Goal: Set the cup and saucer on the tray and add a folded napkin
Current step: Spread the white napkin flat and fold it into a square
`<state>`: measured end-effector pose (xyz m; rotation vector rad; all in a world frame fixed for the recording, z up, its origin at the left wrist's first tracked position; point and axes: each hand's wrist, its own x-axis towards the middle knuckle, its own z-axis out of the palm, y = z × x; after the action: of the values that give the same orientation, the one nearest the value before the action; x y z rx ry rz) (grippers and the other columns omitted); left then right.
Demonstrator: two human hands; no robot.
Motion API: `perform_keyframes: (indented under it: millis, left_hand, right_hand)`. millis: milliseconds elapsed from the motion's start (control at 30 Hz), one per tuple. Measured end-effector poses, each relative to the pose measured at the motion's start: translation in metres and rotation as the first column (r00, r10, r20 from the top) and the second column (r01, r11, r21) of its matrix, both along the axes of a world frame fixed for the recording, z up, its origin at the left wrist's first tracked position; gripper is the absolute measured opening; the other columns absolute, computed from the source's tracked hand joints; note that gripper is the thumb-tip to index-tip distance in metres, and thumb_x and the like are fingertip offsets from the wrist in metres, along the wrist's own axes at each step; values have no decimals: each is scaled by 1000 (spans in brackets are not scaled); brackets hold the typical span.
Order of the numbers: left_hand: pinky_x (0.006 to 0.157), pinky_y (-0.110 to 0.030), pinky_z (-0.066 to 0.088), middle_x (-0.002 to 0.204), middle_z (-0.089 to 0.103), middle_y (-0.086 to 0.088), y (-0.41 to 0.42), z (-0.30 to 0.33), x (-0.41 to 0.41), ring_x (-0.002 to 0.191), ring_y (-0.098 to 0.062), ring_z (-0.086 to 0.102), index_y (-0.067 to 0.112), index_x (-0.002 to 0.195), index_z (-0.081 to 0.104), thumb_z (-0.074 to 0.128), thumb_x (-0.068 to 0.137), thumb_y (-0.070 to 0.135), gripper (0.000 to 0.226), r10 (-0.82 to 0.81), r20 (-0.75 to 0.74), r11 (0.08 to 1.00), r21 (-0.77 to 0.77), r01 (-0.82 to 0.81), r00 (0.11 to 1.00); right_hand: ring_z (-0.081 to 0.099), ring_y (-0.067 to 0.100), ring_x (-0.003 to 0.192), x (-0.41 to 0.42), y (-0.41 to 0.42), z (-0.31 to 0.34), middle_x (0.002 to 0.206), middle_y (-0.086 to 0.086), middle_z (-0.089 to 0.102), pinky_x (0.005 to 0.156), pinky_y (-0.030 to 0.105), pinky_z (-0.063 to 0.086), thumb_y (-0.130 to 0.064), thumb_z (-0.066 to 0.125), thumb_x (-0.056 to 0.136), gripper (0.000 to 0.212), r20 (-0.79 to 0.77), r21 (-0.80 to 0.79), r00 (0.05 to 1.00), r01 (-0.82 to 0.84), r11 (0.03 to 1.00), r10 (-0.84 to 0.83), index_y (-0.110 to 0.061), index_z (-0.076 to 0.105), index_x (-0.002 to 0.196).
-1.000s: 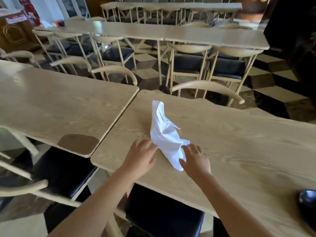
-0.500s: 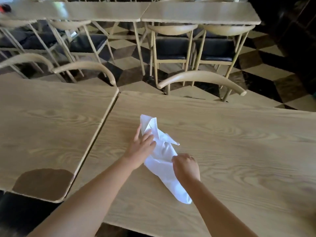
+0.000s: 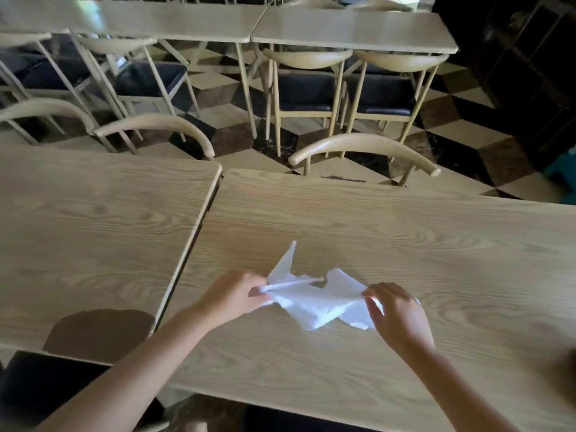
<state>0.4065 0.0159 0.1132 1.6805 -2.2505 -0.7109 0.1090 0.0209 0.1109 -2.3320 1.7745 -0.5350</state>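
Two hands, left hand point(image 3: 232, 297) and right hand point(image 3: 397, 316), pinch one napkin point(image 3: 314, 299)

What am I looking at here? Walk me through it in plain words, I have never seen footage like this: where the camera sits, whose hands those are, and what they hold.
There is no machine here. The single picture comes from a wide-angle camera worn on a person's head, looking forward and down, so the two bare arms reaching in from below are that person's own. The left hand pinches one end of a white napkin and the right hand has a grip on the other end, stretching it low over a pale wooden table. The napkin looks crumpled, not neatly folded. No cup, saucer or tray is in view. Behind are more tables and chairs on a checkered floor.
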Motion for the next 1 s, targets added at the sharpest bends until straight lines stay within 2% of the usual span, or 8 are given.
perform_keyframes:
  millis: [133,200,300,500,633,733,867,1000]
  left_hand:
    - [46,-22,18,44,31,10,13,26,-20,45,-5,26,24,50,29,59,72,45,43,41,-261,984,180,7,964]
    - [46,-22,18,44,30,10,14,43,-33,45,-4,27,23,50,32,61,76,41,43,6,-299,979,197,55,954]
    - [44,-22,22,47,32,10,12,71,-49,45,-3,29,18,51,44,66,81,23,37,-58,-307,971,203,125,950]
    - [50,-16,32,56,54,14,14,122,-58,52,2,45,31,64,62,63,85,24,22,-124,-335,972,149,183,934]
    - [51,-18,28,59,48,7,15,133,-46,54,-2,43,8,69,55,60,87,28,27,-122,-374,974,131,182,919]
    - [51,-22,27,53,42,13,16,131,-33,52,-2,40,21,60,46,65,84,32,32,-123,-364,969,157,191,923]
    - [51,-23,26,55,42,13,12,137,-19,53,-2,37,18,63,53,67,82,31,27,-138,-227,978,120,168,964]
    - [50,-19,30,52,49,15,9,153,-12,51,-1,42,30,59,57,65,83,29,25,-199,-64,970,127,206,978]
  right_hand:
    - [67,24,87,1,3,21,94,3,72,72,24,47,3,70,67,33,39,120,998,43,992,-48,-16,70,94]
    - [53,15,115,14,5,37,122,-7,59,93,22,38,-6,57,80,46,199,201,979,-78,976,38,-23,57,123]
    - [34,-1,126,40,9,69,130,-19,44,105,8,23,-19,46,83,51,326,96,900,-338,936,291,-30,45,132]
    - [58,-10,76,49,10,120,76,-16,64,72,0,37,-12,67,80,8,398,70,884,-297,952,246,-19,69,83]
    - [52,-11,72,41,12,138,73,-13,55,65,3,37,-5,56,86,13,403,5,883,-265,964,240,-17,56,82]
    - [48,-3,60,30,15,152,66,-11,49,56,9,35,-3,47,90,17,389,-9,896,-227,974,213,-19,44,84]
    - [46,-5,56,16,17,169,59,-15,43,56,9,35,-17,59,87,9,290,64,922,-284,957,255,-21,55,95]
    - [53,5,74,-2,12,178,80,-13,57,66,2,36,-21,64,84,12,138,61,950,-292,955,281,-14,67,93]
